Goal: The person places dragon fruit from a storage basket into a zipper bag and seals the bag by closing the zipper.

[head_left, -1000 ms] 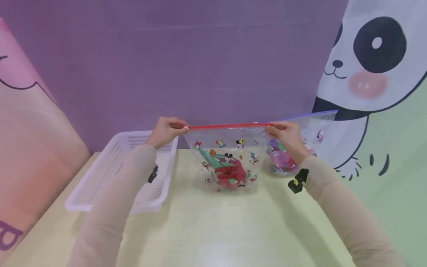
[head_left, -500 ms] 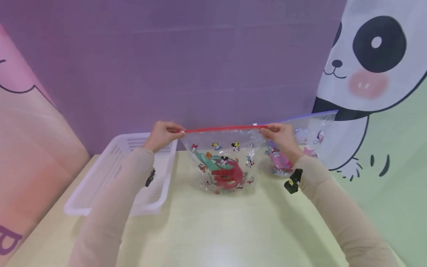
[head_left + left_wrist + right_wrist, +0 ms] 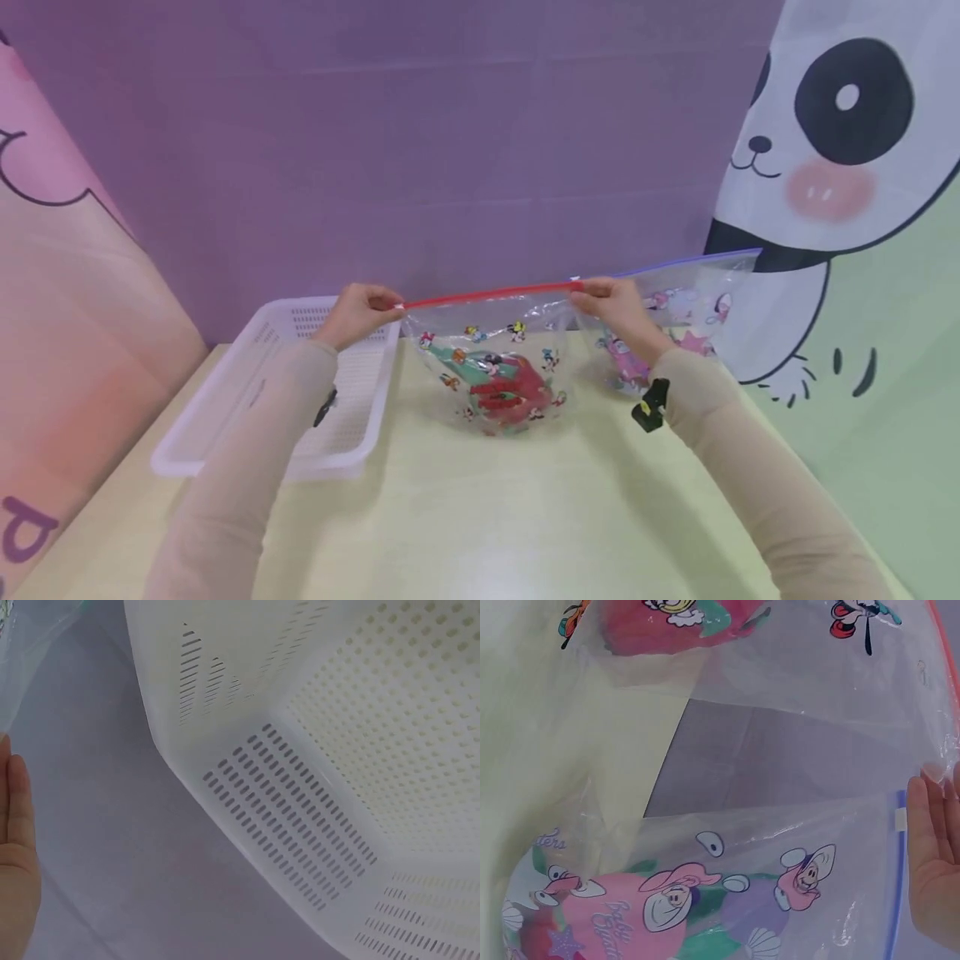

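A clear zipper bag (image 3: 517,333) printed with cartoon figures stands on the table, its red zip strip stretched between both hands. Red and green contents show through its lower part. My left hand (image 3: 357,315) pinches the left end of the strip, close to the white basket. The right end is pinched by my right hand (image 3: 617,310), which overlaps a second clear bag (image 3: 693,292) with a blue-purple zip strip and pink contents. In the right wrist view the blue-edged bag (image 3: 735,900) lies beside my right fingers. The left wrist view shows only part of my left hand (image 3: 16,847).
A white perforated plastic basket (image 3: 375,417) sits on the left of the pale table (image 3: 465,508). Behind stands a purple backdrop (image 3: 420,150), with a panda print (image 3: 832,167) at the right. Black wrist devices (image 3: 651,406) sit by the sleeves.
Both hands and the red strip have moved left, the left hand also lower, so the strip now slopes. The bag has sagged somewhat. The second bag and basket stay put.
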The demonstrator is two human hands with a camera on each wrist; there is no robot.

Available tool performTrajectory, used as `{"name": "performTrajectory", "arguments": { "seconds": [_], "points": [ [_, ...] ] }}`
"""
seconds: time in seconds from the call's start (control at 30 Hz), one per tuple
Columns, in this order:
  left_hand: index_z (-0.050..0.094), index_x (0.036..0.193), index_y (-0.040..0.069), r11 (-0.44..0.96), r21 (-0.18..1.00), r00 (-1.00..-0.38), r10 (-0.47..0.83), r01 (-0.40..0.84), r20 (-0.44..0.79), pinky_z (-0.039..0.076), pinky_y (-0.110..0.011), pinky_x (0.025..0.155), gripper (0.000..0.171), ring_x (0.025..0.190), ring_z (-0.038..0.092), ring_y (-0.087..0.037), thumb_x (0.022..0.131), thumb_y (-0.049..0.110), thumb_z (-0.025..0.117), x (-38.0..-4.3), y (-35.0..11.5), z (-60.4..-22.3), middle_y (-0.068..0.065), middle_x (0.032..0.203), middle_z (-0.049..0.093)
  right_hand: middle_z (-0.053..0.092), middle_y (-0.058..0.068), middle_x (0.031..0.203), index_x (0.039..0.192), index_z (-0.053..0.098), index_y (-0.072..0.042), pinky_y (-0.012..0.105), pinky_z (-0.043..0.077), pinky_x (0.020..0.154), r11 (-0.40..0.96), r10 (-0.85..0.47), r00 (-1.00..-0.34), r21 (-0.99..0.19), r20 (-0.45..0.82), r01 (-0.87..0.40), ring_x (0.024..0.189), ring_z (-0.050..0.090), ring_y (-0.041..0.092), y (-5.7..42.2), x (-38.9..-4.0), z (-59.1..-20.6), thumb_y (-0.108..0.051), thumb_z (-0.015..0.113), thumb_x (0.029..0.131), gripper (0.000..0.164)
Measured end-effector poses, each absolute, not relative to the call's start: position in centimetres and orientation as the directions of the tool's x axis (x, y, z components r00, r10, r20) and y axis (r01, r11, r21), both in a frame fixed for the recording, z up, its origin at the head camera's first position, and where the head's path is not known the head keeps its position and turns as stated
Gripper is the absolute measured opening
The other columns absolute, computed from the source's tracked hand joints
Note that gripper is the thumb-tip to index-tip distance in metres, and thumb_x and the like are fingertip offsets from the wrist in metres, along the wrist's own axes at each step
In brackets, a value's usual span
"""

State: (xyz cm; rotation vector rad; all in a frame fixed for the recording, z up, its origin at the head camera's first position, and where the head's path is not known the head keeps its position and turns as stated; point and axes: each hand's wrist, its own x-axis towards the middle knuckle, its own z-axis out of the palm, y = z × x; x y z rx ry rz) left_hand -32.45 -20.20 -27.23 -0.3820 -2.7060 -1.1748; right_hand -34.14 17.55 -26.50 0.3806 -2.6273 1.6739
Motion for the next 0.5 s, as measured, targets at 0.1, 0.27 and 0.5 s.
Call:
{"name": "performTrajectory", "arguments": {
  "seconds": [0.1,0.27,0.5],
  "points": [
    [0.063,0.109,-0.001,0.683,0.667,-0.954,0.176,0.297,0.244,0.052,-0.037,0.082,0.028,0.094,0.063,-0.027,0.084,0.011,0.064,-32.4,-20.6,-27.3,-0.019,0.102,0.066,0.054,0.02,0.126,0.129,0.048,-0.003,0.041,0.042,0.1,0.399,-0.22,-0.966,-0.892,0.133,-0.214,0.114,0.054,0.032,16.9,-34.3,-26.1,-0.017,0.057,0.09,0.042],
    [0.061,0.114,0.001,0.699,0.668,-0.966,0.163,0.256,0.199,0.05,-0.04,0.086,0.031,0.098,0.061,-0.029,0.085,0.012,0.063,-32.3,-21.1,-27.5,-0.019,0.108,0.064,0.054,0.02,0.126,0.132,0.045,-0.003,0.035,0.046,0.096,0.383,-0.224,-0.964,-0.897,0.141,-0.22,0.107,0.058,0.025,16.0,-34.9,-26.2,-0.01,0.056,0.09,0.044],
    [0.062,0.111,0.0,0.721,0.641,-0.965,0.172,0.261,0.2,0.049,-0.042,0.088,0.028,0.099,0.06,-0.03,0.085,0.011,0.062,-32.6,-21.3,-27.9,-0.019,0.107,0.065,0.052,0.016,0.131,0.134,0.043,-0.005,0.039,0.041,0.101,0.394,-0.209,-0.971,-0.899,0.115,-0.191,0.115,0.053,0.03,15.8,-35.1,-26.3,-0.012,0.055,0.091,0.046]
  ]
}}
